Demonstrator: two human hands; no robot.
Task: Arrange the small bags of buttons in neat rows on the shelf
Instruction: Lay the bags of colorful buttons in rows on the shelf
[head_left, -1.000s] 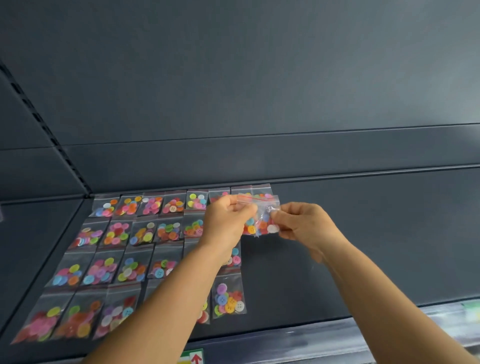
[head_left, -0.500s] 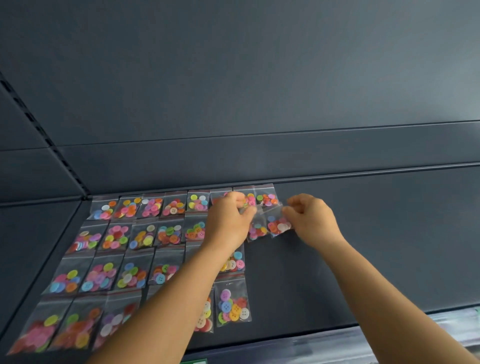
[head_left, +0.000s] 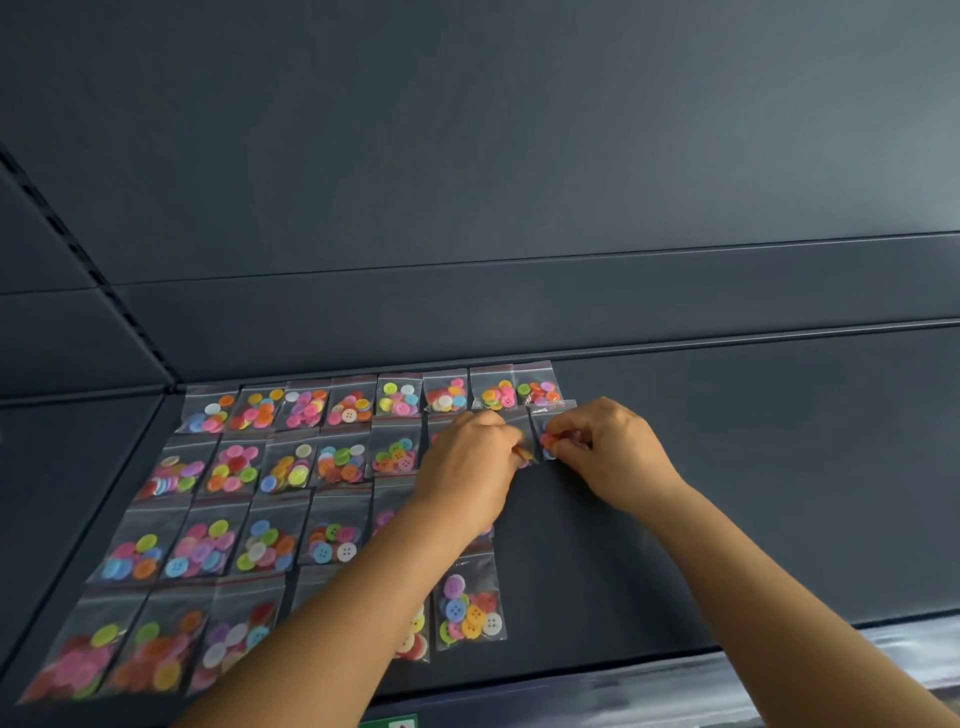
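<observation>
Small clear bags of coloured buttons (head_left: 291, 467) lie in several rows on the left half of the dark shelf (head_left: 753, 493). My left hand (head_left: 470, 462) pinches one bag (head_left: 522, 441) down on the shelf at the right end of the second row. My right hand (head_left: 608, 452) pinches a second bag (head_left: 545, 426) right beside it, also low on the shelf surface. Both bags are mostly hidden under my fingers. My left forearm covers parts of the third and fourth rows.
The back row of bags (head_left: 447, 396) runs along the shelf's rear wall (head_left: 571, 306). A lone bag (head_left: 470, 605) ends the front row near the shelf's front edge (head_left: 623, 680). Bare shelf stretches to the right of my hands.
The two bags were held together in the air; I have pulled them apart and lowered them onto the shelf, one in each hand, at the end of the second row.
</observation>
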